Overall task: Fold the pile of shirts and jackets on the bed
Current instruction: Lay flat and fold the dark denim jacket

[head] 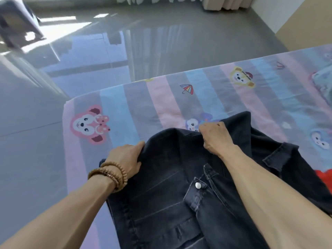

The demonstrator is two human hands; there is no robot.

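Dark denim jacket (167, 200) spread on the bed (161, 97), near the left corner, hanging partly past the near edge and out of view at the bottom. Long axis running from the near edge away toward the far side of the bed, leaning slightly right; far edge of the cloth raised in a ridge between the two hands. Front side up: chest pocket flap with a silver snap (198, 185) near the middle, a placket seam running down toward the viewer. A cuffed sleeve (280, 155) thrown out to the right, pointing toward the bed's right side. Left hand (125, 159) at the left end of the ridge, thumb on top and fingers curled under the fabric, gripping it; beaded bracelets (109, 175) wound round that wrist. Right hand (214, 137) at the right end of the ridge, knuckles up, fingers closed over a fold of denim and pinching it just beside a printed cartoon character (191, 124). Both forearms reaching in from below, the right one crossing over the jacket's right half. Striped sheet in pink, blue and grey, printed with a pink monkey (88, 124), an umbrella (186, 88) and a yellow bear (240, 77). Something red (323, 177) at the right edge, partly under the dark cloth; cannot tell what. Glossy grey floor (143, 42) beyond the bed, curtain hems at the top.
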